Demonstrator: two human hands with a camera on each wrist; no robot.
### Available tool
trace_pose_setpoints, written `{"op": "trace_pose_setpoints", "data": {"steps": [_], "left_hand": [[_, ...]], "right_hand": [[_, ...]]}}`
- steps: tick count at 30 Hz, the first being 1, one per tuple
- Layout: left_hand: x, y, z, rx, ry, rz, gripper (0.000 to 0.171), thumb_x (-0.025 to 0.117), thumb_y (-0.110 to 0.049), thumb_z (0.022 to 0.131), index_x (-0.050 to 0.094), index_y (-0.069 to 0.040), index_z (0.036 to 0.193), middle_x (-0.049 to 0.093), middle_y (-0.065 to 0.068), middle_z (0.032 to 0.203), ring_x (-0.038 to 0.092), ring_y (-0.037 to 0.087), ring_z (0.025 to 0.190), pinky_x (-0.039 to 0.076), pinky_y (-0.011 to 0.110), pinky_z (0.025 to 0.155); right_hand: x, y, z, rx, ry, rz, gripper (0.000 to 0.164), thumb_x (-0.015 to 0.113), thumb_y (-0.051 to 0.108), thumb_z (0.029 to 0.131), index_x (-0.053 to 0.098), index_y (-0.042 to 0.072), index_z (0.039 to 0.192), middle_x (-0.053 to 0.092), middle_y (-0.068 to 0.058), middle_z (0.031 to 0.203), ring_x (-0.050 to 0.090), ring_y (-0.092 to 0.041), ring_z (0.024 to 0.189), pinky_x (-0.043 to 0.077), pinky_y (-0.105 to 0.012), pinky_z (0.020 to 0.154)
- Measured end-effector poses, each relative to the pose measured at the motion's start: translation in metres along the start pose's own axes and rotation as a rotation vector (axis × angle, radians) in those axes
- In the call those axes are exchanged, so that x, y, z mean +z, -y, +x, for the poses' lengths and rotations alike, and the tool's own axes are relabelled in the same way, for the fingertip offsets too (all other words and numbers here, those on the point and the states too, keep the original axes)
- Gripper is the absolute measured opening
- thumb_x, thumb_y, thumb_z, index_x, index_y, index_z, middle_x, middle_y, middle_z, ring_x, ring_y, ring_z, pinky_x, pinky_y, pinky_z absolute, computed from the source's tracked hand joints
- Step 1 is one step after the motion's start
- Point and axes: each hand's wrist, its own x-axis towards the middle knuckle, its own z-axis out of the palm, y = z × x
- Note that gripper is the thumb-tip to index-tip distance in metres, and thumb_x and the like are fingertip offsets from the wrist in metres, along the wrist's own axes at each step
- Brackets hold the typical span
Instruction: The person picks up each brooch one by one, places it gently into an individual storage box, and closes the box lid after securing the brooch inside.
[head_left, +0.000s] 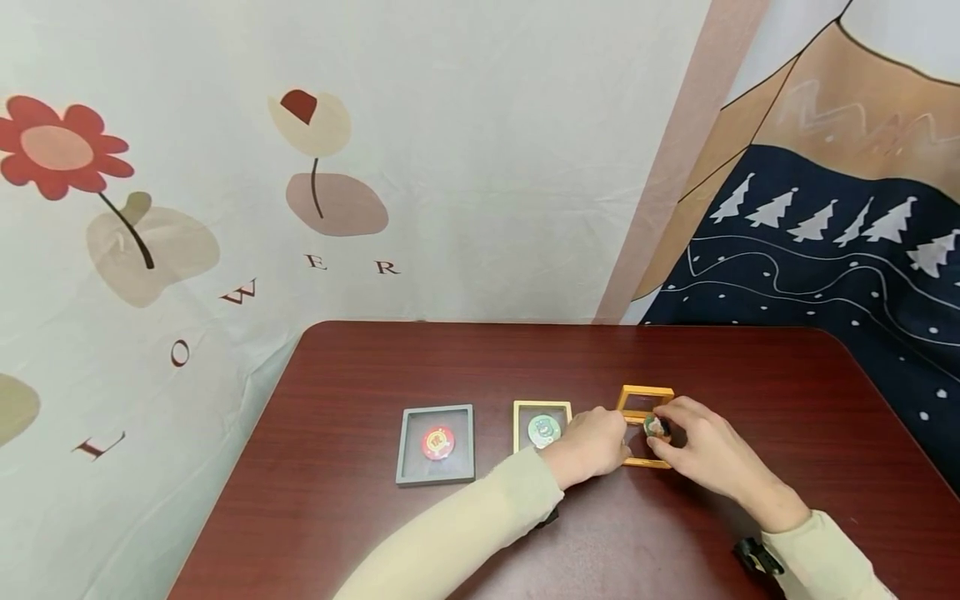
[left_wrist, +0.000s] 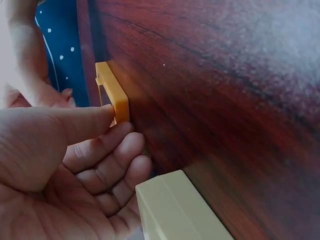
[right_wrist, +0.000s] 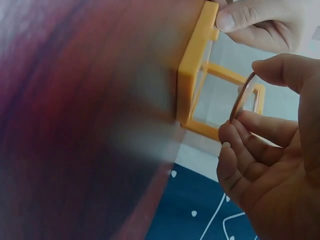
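Observation:
A hinged orange-yellow display frame (head_left: 648, 462) lies at the right of the table, one half on the tabletop and the other raised at the back. My left hand (head_left: 592, 446) pinches its left edge between thumb and forefinger, seen close in the left wrist view at the frame's corner (left_wrist: 120, 100). Between thumb and fingertips my right hand (head_left: 708, 446) holds a thin round coin-like disc (head_left: 655, 426) by its rim. In the right wrist view the disc (right_wrist: 242, 97) is tilted nearly edge-on, in front of the opened frame (right_wrist: 187, 85) with its clear film.
Left of my left hand lies a pale yellow frame (head_left: 516, 427) with a green disc (head_left: 543, 431), partly behind the hand. Farther left is a grey frame (head_left: 435, 482) with a red disc (head_left: 438, 442). The dark red table (head_left: 360, 367) ends at a printed cloth backdrop (head_left: 487, 167).

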Motion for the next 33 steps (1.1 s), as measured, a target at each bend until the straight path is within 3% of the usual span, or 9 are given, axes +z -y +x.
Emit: {"op": "trace_pose_setpoints", "data": {"steps": [7,14,23,27,33], "left_hand": [[0.002,0.002,-0.001,0.039,-0.015,0.013,0.041,0.072,-0.027,0.099,0.057,-0.019,0.062,0.053,-0.008,0.058,0.051,0.007,0.055,0.044,0.026,0.055],[0.001,0.003,-0.002,0.031,-0.016,-0.010,0.044,0.074,-0.021,0.094,0.053,-0.019,0.056,0.049,-0.008,0.052,0.049,0.009,0.053,0.041,0.026,0.052],[0.001,0.005,0.000,0.025,-0.007,-0.020,0.046,0.076,-0.024,0.093,0.055,-0.018,0.054,0.049,-0.008,0.052,0.049,0.009,0.054,0.042,0.025,0.052],[0.004,0.007,0.003,0.030,-0.016,-0.027,0.049,0.077,-0.026,0.093,0.052,-0.018,0.052,0.044,-0.009,0.049,0.047,0.009,0.052,0.041,0.025,0.051],[0.001,0.005,0.001,0.017,-0.001,-0.023,0.046,0.078,-0.026,0.094,0.056,-0.018,0.054,0.050,-0.008,0.052,0.050,0.009,0.054,0.042,0.025,0.053]], "right_hand": [[0.009,0.002,0.002,-0.043,0.043,-0.003,0.032,0.083,0.013,0.084,0.075,0.000,0.112,0.063,-0.001,0.099,0.052,-0.011,0.077,0.046,-0.028,0.064],[0.014,0.005,0.004,-0.081,0.068,-0.027,0.032,0.083,0.009,0.082,0.074,-0.002,0.110,0.063,-0.002,0.096,0.050,-0.008,0.075,0.046,-0.028,0.064],[0.017,0.004,0.005,-0.139,0.048,-0.077,0.027,0.085,0.010,0.080,0.076,0.001,0.104,0.069,-0.008,0.101,0.062,-0.016,0.086,0.056,-0.038,0.073],[0.016,0.005,0.006,-0.130,0.063,-0.072,0.025,0.085,0.011,0.081,0.077,0.003,0.103,0.068,-0.006,0.102,0.062,-0.015,0.087,0.056,-0.037,0.074],[0.003,0.008,0.005,-0.057,0.089,-0.034,0.025,0.084,0.013,0.087,0.076,0.003,0.108,0.067,-0.005,0.104,0.058,-0.014,0.083,0.052,-0.034,0.069]]}}
